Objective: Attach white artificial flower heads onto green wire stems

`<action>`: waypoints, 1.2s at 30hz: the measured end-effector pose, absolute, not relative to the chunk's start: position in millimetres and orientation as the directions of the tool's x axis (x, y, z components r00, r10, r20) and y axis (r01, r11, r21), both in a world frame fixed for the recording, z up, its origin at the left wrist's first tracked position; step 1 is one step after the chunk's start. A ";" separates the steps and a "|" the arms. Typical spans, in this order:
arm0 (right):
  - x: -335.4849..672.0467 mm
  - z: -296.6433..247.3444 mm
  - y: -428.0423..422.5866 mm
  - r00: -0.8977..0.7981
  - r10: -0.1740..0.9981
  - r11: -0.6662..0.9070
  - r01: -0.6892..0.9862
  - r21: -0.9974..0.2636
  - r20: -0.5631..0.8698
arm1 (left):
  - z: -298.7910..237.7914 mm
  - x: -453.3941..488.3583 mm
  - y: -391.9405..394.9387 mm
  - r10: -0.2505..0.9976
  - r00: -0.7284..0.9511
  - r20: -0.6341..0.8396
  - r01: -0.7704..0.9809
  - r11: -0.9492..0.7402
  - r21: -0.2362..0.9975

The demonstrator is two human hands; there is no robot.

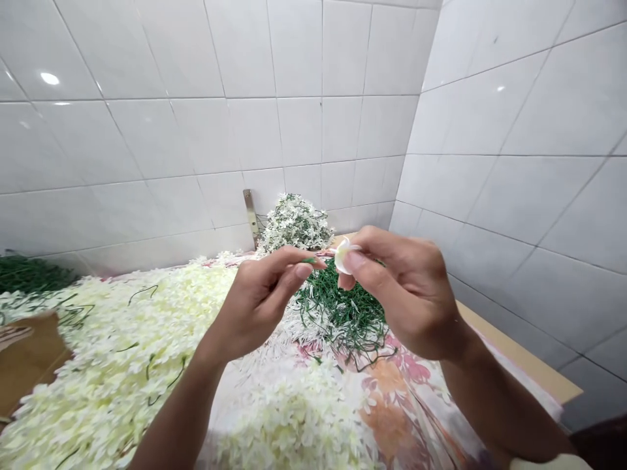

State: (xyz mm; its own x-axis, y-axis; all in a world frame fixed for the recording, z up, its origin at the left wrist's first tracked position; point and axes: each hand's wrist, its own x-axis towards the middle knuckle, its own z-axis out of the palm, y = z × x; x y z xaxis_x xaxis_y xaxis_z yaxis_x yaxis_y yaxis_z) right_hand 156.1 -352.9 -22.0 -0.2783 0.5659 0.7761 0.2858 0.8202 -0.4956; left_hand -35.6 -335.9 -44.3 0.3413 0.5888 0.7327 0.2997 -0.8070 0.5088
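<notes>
My left hand (259, 303) pinches a short green wire stem (308, 260) between thumb and forefinger. Just to its right, my right hand (406, 290) holds a small white artificial flower (343, 256) at its fingertips, the petals partly hidden by my fingers. The two hands are close together, with the stem's tip almost at the flower. Below them lies a tangled heap of green wire stems (343, 316) on a floral-printed cloth (392, 408). A broad spread of cream-white artificial blossoms (122, 346) stretches beneath and left of my left forearm.
White glazed tiles (313, 130) form the corner behind the work surface. A mound of white blossom strands (294, 225) stands against the wall beside a metal bracket (251, 215). Dark green stems (29, 274) lie far left, cardboard (29, 356) lower left, a wooden edge (519, 346) right.
</notes>
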 end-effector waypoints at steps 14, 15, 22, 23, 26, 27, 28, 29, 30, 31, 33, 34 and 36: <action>163.4 -38.1 -334.4 -0.423 0.561 0.822 0.182 -0.540 0.711 | -40.6 -35.3 -337.7 0.458 0.264 0.849 0.428 -0.845 0.322; 163.2 -38.1 -333.7 -0.433 0.556 0.824 0.178 -0.538 0.709 | -40.9 -35.2 -337.6 0.460 0.253 0.851 0.421 -0.844 0.331; 160.1 -37.4 -330.5 -0.459 0.540 0.832 0.167 -0.529 0.706 | -41.0 -34.5 -335.9 0.448 0.251 0.858 0.381 -0.861 0.338; 159.7 -37.8 -330.1 -0.459 0.541 0.832 0.166 -0.530 0.705 | -41.2 -34.1 -335.4 0.448 0.249 0.859 0.377 -0.862 0.340; 158.7 -38.8 -329.1 -0.467 0.539 0.831 0.161 -0.532 0.701 | -42.5 -32.9 -333.9 0.458 0.210 0.864 0.361 -0.858 0.366; 158.2 -39.0 -328.9 -0.469 0.538 0.831 0.159 -0.532 0.700 | -43.1 -32.4 -333.4 0.462 0.190 0.866 0.354 -0.855 0.378; 157.7 -39.1 -328.8 -0.468 0.538 0.831 0.159 -0.533 0.700 | -43.7 -31.9 -333.0 0.465 0.171 0.869 0.346 -0.854 0.388; 157.1 -39.2 -328.7 -0.465 0.538 0.831 0.158 -0.533 0.703 | -44.4 -31.5 -332.6 0.468 0.157 0.870 0.339 -0.853 0.398; 156.5 -39.3 -328.4 -0.460 0.540 0.831 0.157 -0.534 0.704 | -45.1 -31.2 -332.2 0.469 0.146 0.871 0.332 -0.853 0.404; 156.0 -39.3 -328.0 -0.457 0.542 0.829 0.152 -0.538 0.706 | -45.7 -31.0 -331.8 0.471 0.143 0.871 0.324 -0.854 0.408; 155.6 -39.4 -326.4 -0.460 0.543 0.823 0.128 -0.553 0.702 | -46.6 -31.0 -330.7 0.474 0.145 0.868 0.301 -0.857 0.418; 155.6 -39.4 -325.4 -0.466 0.541 0.820 0.107 -0.563 0.700 | -46.9 -31.1 -330.1 0.476 0.149 0.867 0.286 -0.860 0.423; 155.9 -39.7 -323.4 -0.487 0.533 0.811 0.062 -0.581 0.692 | -47.5 -31.2 -328.8 0.484 0.165 0.860 0.257 -0.862 0.436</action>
